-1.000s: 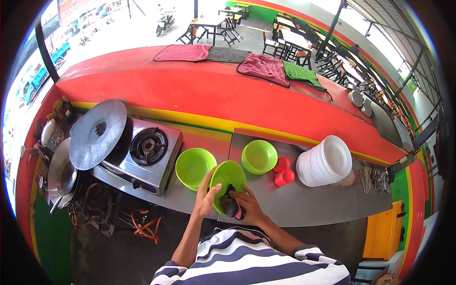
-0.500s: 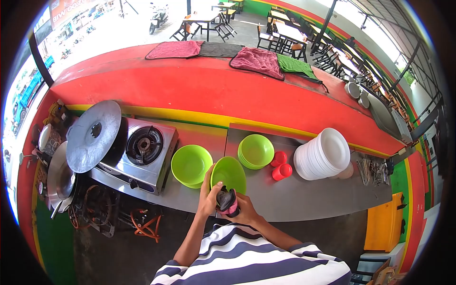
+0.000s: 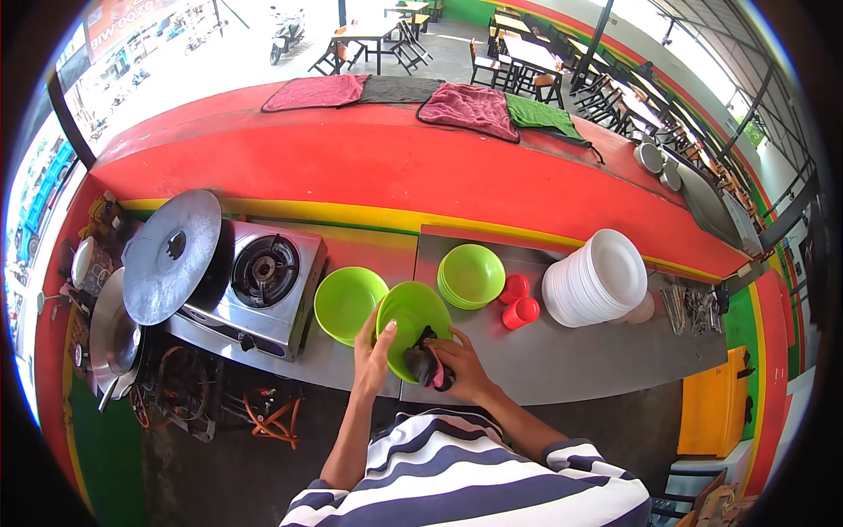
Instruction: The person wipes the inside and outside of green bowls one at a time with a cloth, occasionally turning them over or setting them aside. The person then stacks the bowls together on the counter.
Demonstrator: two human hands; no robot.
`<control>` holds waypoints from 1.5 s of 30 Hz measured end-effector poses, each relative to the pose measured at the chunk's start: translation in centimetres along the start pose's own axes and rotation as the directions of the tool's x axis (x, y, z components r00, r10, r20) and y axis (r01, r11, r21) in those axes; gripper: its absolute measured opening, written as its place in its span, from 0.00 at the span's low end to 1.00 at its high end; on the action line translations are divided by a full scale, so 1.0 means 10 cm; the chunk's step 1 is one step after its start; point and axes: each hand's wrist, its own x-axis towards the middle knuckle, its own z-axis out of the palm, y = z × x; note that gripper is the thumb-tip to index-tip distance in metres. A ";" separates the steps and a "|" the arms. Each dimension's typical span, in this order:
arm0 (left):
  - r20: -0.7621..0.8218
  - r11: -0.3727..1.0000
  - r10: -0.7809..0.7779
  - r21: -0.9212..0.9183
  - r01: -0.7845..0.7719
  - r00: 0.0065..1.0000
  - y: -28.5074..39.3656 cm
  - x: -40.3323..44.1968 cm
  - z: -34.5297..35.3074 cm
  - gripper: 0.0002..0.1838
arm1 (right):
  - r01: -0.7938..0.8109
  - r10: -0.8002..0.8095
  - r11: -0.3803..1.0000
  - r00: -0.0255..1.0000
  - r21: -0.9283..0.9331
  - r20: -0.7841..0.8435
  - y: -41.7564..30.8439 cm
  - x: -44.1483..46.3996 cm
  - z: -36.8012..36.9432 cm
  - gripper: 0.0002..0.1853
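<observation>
A lime-green bowl point(image 3: 413, 307) is tilted in front of my body, its inside facing up toward me. My left hand point(image 3: 372, 358) is closed on its left rim, thumb over the edge. My right hand point(image 3: 464, 369) grips a dark and pink cloth point(image 3: 423, 364) and presses it against the bowl's lower right inside. Just left of the held bowl, another green bowl point(image 3: 349, 303) sits on the steel counter. Beyond to the right stands a stack of green bowls point(image 3: 471, 276).
Two red containers point(image 3: 521, 313) and a tall stack of white plates point(image 3: 606, 279) stand right on the steel counter point(image 3: 580, 360). Metal cutlery point(image 3: 689, 309) lies farther right. A gas stove point(image 3: 265, 272) and a large wok lid point(image 3: 173, 255) are at left. Cloths point(image 3: 470, 110) drape the red ledge.
My right hand has brought the cloth from the bowl's near rim into its inside. The held bowl is turned more toward me, and my left hand has shifted slightly left and up.
</observation>
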 end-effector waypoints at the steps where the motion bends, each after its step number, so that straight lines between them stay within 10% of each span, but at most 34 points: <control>1: 0.005 1.000 0.003 -0.011 -0.003 1.000 0.04 0.00 0.04 0.35 | 0.011 -0.010 1.000 0.999 0.020 -0.032 0.01 0.00 0.02 0.31; 8: 0.101 0.997 0.067 0.017 -0.069 0.993 0.16 -0.08 0.20 0.46 | -0.093 0.172 0.898 0.974 0.429 -0.149 -0.24 -0.02 0.15 0.20; 17: 0.101 0.998 -0.053 -0.035 0.057 0.993 -0.12 0.02 -0.19 0.33 | 0.080 -0.081 0.997 0.993 0.020 0.081 -0.17 0.04 -0.26 0.29; 20: 0.126 0.991 0.052 0.116 -0.067 0.991 -0.17 -0.03 -0.20 0.31 | 0.109 -0.113 0.993 0.990 0.052 0.085 0.02 -0.06 -0.26 0.31; 23: 0.121 0.974 -0.225 0.042 0.222 0.967 0.07 -0.05 -0.12 0.34 | 0.041 -0.053 0.946 0.998 0.322 0.030 0.10 -0.16 -0.28 0.27; 26: 0.100 0.962 -0.177 0.227 0.151 0.979 0.05 -0.01 -0.15 0.35 | -0.404 0.356 0.500 0.902 0.766 0.244 -0.07 -0.17 -0.50 0.26; 29: 0.015 0.966 0.096 0.241 -0.096 0.995 -0.44 0.00 -0.10 0.31 | -0.092 0.403 0.085 0.914 0.992 0.050 0.00 -0.30 -0.26 0.29; 34: -0.027 0.888 -0.206 -0.425 0.176 0.978 -0.42 -0.02 0.13 0.25 | -0.038 0.656 -0.312 0.714 0.949 0.244 0.03 -0.52 -0.05 0.27; 41: 0.185 0.965 -0.239 -0.062 0.254 0.953 -0.35 0.06 0.15 0.27 | -0.274 0.659 0.558 0.720 0.783 -0.218 -0.14 -0.41 -0.39 0.23; 44: 0.309 0.958 -0.231 0.240 0.160 0.922 -0.24 0.03 0.28 0.27 | -0.362 0.569 0.653 0.815 0.665 -0.115 -0.30 -0.33 -0.52 0.22; 45: 0.358 0.907 -0.228 0.416 0.064 0.905 -0.27 0.04 0.28 0.26 | -0.162 0.298 0.889 0.914 0.428 -0.273 -0.25 -0.24 -0.49 0.21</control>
